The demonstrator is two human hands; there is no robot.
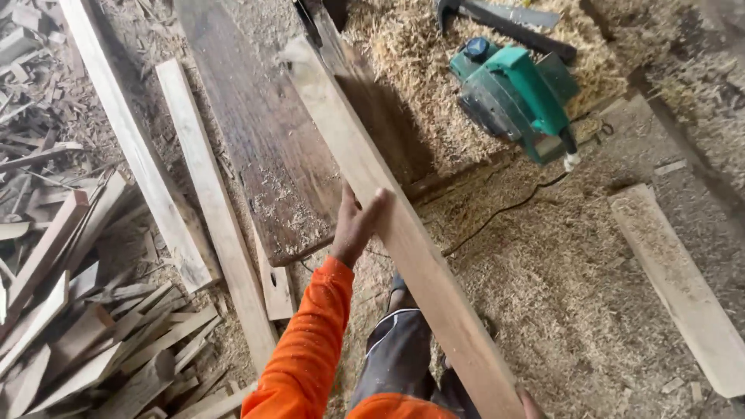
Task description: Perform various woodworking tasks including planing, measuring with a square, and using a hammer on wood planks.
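1. Here, a long pale planed wooden plank (388, 225) runs on a diagonal from the near right, at the person's body, to the far left, where its end lies over a wide dark weathered board (256, 132).
2. The left hand (355, 225), on an orange-sleeved arm (310, 341), rests against the plank's left edge about midway along; the thumb hooks over the top face and the fingers lie fairly straight, a loose steadying grip rather than a closed one.
3. The right hand (530, 405) shows only as a sliver at the bottom edge, touching the plank's near end; how far its grip is closed cannot be told.
4. The plank's long axis points away from the person, so most of its free length lies beyond the left hand, toward the far left.
5. To the far right, well apart from the plank, a green electric planer (516, 97) sits in a bed of wood shavings (403, 46); offcut strips (85, 326) litter the floor on the left.
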